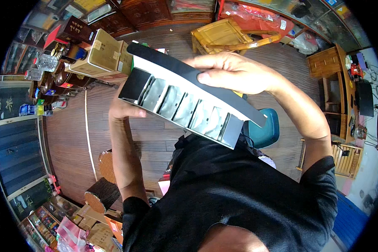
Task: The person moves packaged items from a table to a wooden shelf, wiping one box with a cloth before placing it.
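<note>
A long black cardboard box [233, 129] with a white lining is tilted in front of my chest, its long side standing open. Several silvery foil sachets [201, 115] sit in a row inside it. My left hand [121, 107] holds the box's left end from below, thumb along the front edge and the other fingers hidden behind. On the raised lid flap [167, 63], my right hand [234, 74] presses its thumb to the near face, with the fingers over the far side.
A bamboo chair [220, 34] stands ahead, and a teal plastic stool [266, 129] is close on my right. Cardboard boxes [105, 53] are stacked at the left. Lower left are log-like stools [102, 193]. A wooden desk [330, 66] lines the right wall.
</note>
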The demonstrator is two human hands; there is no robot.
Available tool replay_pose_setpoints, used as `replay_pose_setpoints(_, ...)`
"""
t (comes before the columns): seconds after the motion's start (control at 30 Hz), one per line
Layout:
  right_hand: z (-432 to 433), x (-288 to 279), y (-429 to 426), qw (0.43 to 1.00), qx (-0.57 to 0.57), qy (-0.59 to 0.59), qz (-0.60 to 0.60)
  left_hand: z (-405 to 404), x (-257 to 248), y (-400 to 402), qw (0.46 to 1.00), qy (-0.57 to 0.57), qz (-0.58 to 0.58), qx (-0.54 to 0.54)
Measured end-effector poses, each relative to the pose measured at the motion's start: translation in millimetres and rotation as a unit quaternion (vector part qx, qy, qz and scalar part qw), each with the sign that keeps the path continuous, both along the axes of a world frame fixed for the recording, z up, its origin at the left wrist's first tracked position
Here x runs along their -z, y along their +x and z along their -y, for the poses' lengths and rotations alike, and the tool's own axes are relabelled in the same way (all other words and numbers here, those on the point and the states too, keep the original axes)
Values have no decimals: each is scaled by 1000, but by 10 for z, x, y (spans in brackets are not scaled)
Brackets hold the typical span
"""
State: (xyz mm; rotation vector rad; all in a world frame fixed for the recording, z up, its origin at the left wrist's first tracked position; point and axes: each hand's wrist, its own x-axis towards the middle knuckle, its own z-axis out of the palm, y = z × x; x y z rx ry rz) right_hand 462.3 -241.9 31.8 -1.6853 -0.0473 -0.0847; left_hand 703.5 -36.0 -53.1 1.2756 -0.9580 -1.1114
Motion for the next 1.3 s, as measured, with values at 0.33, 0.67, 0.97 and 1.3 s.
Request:
replay_pose_setpoints(0.33,-55,-68,119,893,40,-442,72,162,-50,26,998,11,-55,-13)
replay_pose_setpoints(0.67,-47,-119,153,874,33,-478,77,177,-46,-31,998,10,-58,-10)
replay_pose_setpoints(0.97,43,-337,264,895,-4,-443,43,197,-149,35,998,-8,-57,-2)
replay_pose_setpoints(1.3,401,-979,636,924,-47,-376,-45,402,-552,35,992,-41,-112,-35)
